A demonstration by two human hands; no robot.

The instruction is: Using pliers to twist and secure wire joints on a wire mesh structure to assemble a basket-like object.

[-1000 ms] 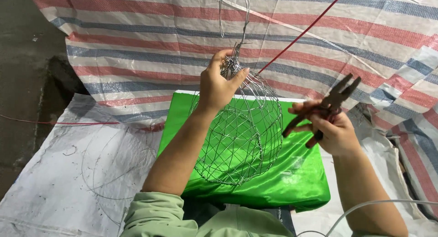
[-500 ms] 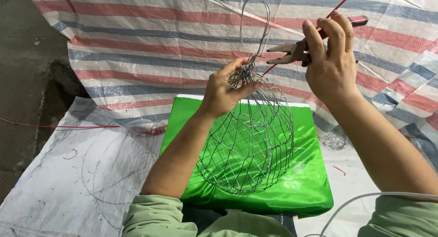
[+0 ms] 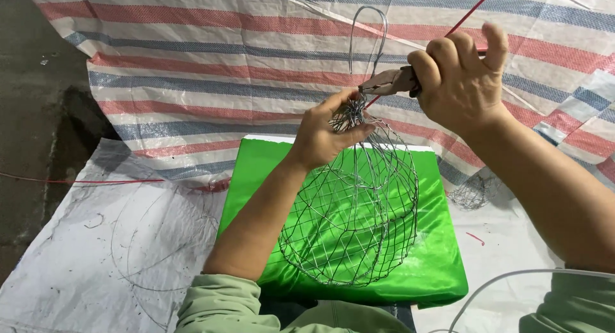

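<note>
Near edge: pale green sleeves at bottom, plus a white cable (image 3: 512,282) arcing in from the bottom right.

Green cushion (image 3: 442,256) lies flat on the white sheet (image 3: 77,269). Loose thin wire loops (image 3: 147,243) sit on the sheet left of the cushion.

Round wire mesh basket (image 3: 359,224) is held up over the cushion, open ring toward the near side, gathered top toward the far side.

Left hand (image 3: 323,138): fingers clenched on the basket's bunched wire top (image 3: 348,115), pinching the twisted knot.

Right hand (image 3: 458,77), right of and slightly above the left: fingers wrapped tight around the handles of a pair of pliers (image 3: 391,82). The pliers' nose points left and ends just above the knot; can't tell if it actually bites the wire.

A tall wire loop (image 3: 368,25) stands up from the knot. A red wire (image 3: 471,13) runs diagonally from near the knot up to the top right, passing behind the right hand.

A small crumpled mesh scrap (image 3: 471,192) lies right of the cushion.

Far side: striped red, blue and white tarp (image 3: 224,64). Dark ground (image 3: 32,83) at the left. A red string (image 3: 77,181) runs across the sheet's left edge.
</note>
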